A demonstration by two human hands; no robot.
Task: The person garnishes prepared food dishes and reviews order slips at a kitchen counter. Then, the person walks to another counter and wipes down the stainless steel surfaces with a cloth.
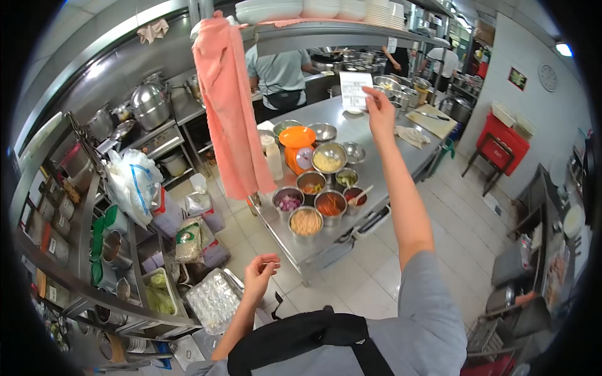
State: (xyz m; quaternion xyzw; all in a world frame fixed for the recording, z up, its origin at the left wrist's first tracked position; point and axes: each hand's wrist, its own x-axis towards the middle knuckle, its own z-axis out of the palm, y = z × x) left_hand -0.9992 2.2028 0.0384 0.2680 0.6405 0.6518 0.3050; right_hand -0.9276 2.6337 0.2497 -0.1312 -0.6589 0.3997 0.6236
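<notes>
My right hand [381,114] is raised at the end of an outstretched arm, over the far part of the steel table [382,163]. Its thumb and fingers pinch the lower right edge of a printed paper order ticket [355,89]. Low in front of my body, my left hand [258,277] hovers with loosely bent fingers and nothing visible in it. Beyond it, on the table's near end, stand metal pots of shredded food [306,222], chopped purple onion [288,201] and orange-red strips [330,204].
A pink towel [224,106] hangs from the overhead shelf [338,39]. An orange container [297,141] and a squeeze bottle [272,156] stand among the pots. A knife [434,116] lies on a cutting board [433,123]. Another person [279,75] stands across the table.
</notes>
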